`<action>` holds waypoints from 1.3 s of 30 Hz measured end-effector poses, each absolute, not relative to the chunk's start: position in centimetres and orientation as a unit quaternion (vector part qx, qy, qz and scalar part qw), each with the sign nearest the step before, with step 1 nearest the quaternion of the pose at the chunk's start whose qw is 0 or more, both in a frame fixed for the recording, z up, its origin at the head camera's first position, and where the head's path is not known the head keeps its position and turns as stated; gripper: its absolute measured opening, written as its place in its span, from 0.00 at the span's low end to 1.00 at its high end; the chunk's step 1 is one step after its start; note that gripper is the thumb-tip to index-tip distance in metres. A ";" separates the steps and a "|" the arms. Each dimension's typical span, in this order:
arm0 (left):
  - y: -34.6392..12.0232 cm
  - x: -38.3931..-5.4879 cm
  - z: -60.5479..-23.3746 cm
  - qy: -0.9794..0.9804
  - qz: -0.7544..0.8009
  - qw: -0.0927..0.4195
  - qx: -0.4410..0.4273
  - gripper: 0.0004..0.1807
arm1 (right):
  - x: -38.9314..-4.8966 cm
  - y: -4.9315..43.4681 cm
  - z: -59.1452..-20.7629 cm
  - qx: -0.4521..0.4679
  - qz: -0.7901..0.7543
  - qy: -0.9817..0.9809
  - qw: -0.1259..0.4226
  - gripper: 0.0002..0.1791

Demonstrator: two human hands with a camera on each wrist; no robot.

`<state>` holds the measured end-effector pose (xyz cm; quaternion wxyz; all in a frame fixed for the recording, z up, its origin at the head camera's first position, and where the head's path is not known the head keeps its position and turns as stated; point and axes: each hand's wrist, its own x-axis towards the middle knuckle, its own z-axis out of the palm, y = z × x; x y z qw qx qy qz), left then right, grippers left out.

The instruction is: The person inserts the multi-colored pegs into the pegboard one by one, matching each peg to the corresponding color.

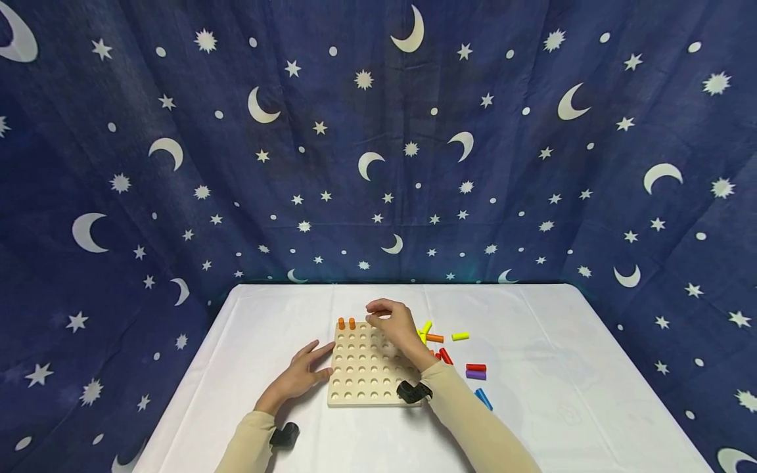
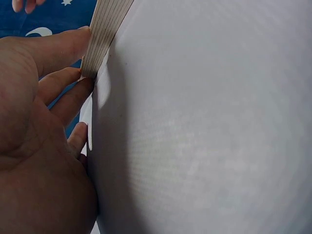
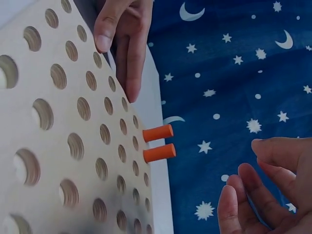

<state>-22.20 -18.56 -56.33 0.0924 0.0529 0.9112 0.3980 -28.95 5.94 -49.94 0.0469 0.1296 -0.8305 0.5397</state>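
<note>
A pale wooden pegboard (image 1: 356,364) with rows of round holes lies on the table. Two orange pegs (image 3: 158,132) stand upright side by side in its far left corner holes. Along the board's left edge rests my left hand (image 1: 299,376), thumb and fingertips touching the side, fingers fairly straight. Above the board's far edge, to the right of the orange pegs, hovers my right hand (image 1: 395,323). Its fingers are loosely bent and apart from the thumb, and no peg shows between them in the right wrist view.
Right of the board lie loose pegs: a yellow peg (image 1: 460,336), an orange peg (image 1: 435,339), a red peg (image 1: 476,367) against a purple peg (image 1: 476,375), and blue pegs (image 1: 483,399). My right forearm partly hides this group. A white cloth (image 1: 550,394) covers the table; a starry curtain (image 1: 331,223) hangs behind.
</note>
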 end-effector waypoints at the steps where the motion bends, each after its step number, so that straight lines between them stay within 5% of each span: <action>1: -18.6 -22.2 -56.3 0.911 0.398 0.092 0.053 0.33 | -28.8 6.2 -49.8 0.129 0.536 -0.833 0.049 0.09; 39: -18.7 -22.2 -56.2 0.910 0.400 0.095 0.052 0.33 | -25.9 17.1 -50.9 0.028 0.501 -0.864 0.034 0.14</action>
